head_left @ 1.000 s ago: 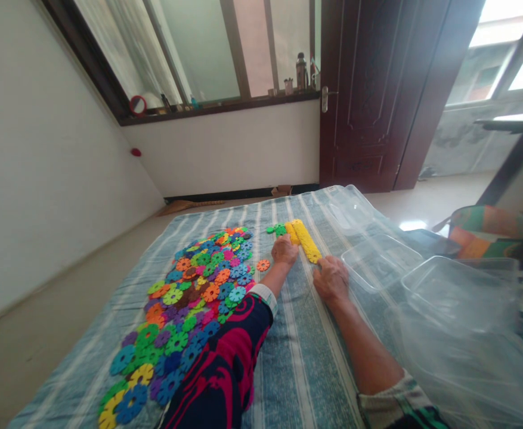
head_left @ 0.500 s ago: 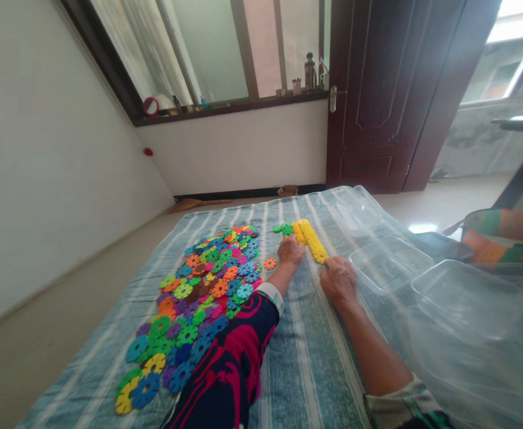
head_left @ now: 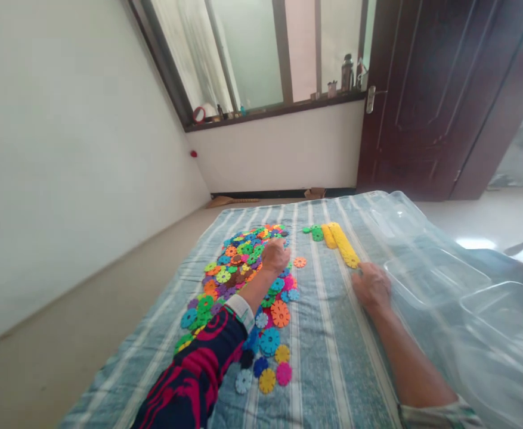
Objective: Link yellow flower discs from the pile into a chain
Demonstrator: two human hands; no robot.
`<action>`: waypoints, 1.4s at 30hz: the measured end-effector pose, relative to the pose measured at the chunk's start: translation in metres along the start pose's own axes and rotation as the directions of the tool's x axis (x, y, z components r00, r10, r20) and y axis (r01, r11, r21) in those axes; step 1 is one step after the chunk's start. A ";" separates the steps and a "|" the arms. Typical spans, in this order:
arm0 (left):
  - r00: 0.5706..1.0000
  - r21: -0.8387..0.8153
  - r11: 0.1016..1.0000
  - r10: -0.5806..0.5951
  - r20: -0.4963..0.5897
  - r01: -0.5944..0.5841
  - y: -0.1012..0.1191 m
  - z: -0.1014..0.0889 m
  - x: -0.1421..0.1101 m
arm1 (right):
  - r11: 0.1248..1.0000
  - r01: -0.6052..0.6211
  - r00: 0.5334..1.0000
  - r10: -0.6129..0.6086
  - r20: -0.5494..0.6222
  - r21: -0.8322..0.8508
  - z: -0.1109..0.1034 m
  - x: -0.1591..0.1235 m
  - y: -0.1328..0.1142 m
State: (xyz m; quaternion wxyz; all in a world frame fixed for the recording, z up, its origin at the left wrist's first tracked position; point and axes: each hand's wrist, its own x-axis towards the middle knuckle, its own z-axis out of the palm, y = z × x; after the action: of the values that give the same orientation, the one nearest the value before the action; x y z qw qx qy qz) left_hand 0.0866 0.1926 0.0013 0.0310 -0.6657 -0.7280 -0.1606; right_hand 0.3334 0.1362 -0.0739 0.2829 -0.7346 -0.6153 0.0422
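My left hand (head_left: pixel 276 255) is over the far part of a heap of flat, notched plastic discs (head_left: pixel 280 313) in many colours. Its fingers are curled together, and what they may hold is hidden. My right hand (head_left: pixel 373 287) rests on the cloth with its fingers loosely bent and a little apart, the tips by the near end of a long row of overlapping yellow discs (head_left: pixel 344 244). Beside that row lies a shorter yellow row (head_left: pixel 328 236), with a few green discs (head_left: pixel 316 233) to its left. A single orange disc (head_left: pixel 300 262) lies apart from the heap.
Clear plastic boxes (head_left: pixel 438 277) stand along the right side of the striped cloth (head_left: pixel 315 333). Beyond the bed or table are a white wall (head_left: pixel 279 158), a dark red door (head_left: pixel 426 101) and a window ledge with a flask (head_left: pixel 347 72).
My left hand has moved left from the yellow and green discs to the heap. My right hand stays by the yellow row's near end. The view has turned left.
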 end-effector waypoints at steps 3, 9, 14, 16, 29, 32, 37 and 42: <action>0.996 0.059 0.994 -0.092 -0.016 0.093 -0.038 -0.016 -0.004 | 1.000 0.000 1.000 0.000 0.011 -0.008 0.002 0.000 0.002; 0.985 0.089 0.989 -0.128 0.115 0.118 -0.067 -0.017 -0.036 | 1.000 0.010 1.000 -0.009 0.026 -0.025 0.003 -0.001 0.005; 0.990 0.044 0.999 0.009 0.138 -0.015 -0.063 -0.011 -0.069 | 0.999 0.022 1.000 -0.021 0.012 -0.037 0.008 -0.001 0.010; 0.989 0.028 0.999 0.042 0.143 -0.047 -0.063 -0.012 -0.080 | 0.999 0.026 1.000 -0.025 0.007 -0.044 0.010 -0.001 0.013; 0.955 -0.009 0.960 0.280 0.096 -0.281 -0.093 -0.032 -0.143 | 0.997 0.043 0.999 -0.042 0.018 -0.068 0.010 -0.001 0.018; 0.948 -0.081 0.945 0.318 0.015 -0.316 -0.101 -0.030 -0.148 | 0.997 0.043 0.999 -0.042 0.016 -0.062 0.011 -0.001 0.020; 0.960 -0.182 0.951 0.219 -0.172 -0.250 -0.117 -0.024 -0.142 | 0.998 0.048 0.999 -0.048 0.001 -0.028 0.013 0.000 0.024; 0.968 -0.185 0.969 0.124 -0.217 -0.165 -0.129 -0.020 -0.133 | 0.999 0.049 0.999 -0.049 -0.002 -0.020 0.017 0.002 0.028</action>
State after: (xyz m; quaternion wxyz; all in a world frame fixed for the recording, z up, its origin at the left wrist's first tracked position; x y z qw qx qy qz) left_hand -0.0285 0.0513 -0.0390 0.0495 -0.6970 -0.6503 -0.2983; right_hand 0.3516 0.1417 -0.1005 0.2773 -0.7220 -0.6332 0.0281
